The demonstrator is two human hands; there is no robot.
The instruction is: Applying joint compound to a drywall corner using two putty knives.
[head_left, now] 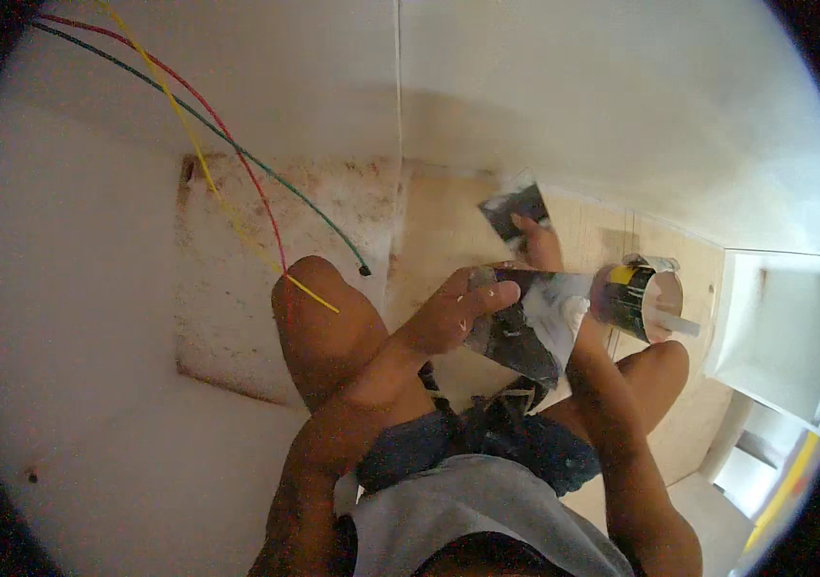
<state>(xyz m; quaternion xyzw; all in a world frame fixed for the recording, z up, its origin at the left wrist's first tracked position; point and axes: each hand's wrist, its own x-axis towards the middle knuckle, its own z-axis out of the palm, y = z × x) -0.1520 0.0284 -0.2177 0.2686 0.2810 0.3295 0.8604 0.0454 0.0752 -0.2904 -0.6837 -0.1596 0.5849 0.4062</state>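
Head view, and here you are with both hands busy! Your left hand point(453, 313) is closed around the near-left end of the wide blade point(516, 348), thumb laid over its face. White paste point(552, 313) sits on that blade, just right of your left fingers, with a thick lump at the far edge. Beyond it, ahead and to the right of your left hand, your right hand point(540, 245) grips the small blade point(511, 213), which points up and left from your fingers with pale smears on its dark face. The right forearm runs partly behind the wide blade, so some of that grip is covered.

Now, the can point(628, 293): right of your right hand, well apart from it, mouth exposed, a pale stick point(679, 324) jutting out. Its fill level? Can't tell.

So how far along? Looks like mid-job, by my reading: paste is already out on the wide blade, and a good load there is yet to be used. Ahead of your hands the wall point(564, 115) is pale, a seam point(397, 87) running down it; which parts are finished, I can't tell. Off to your left hand's left, the stained patch point(227, 288) shows brown marks uncovered, loose wires point(237, 149) hanging across it.
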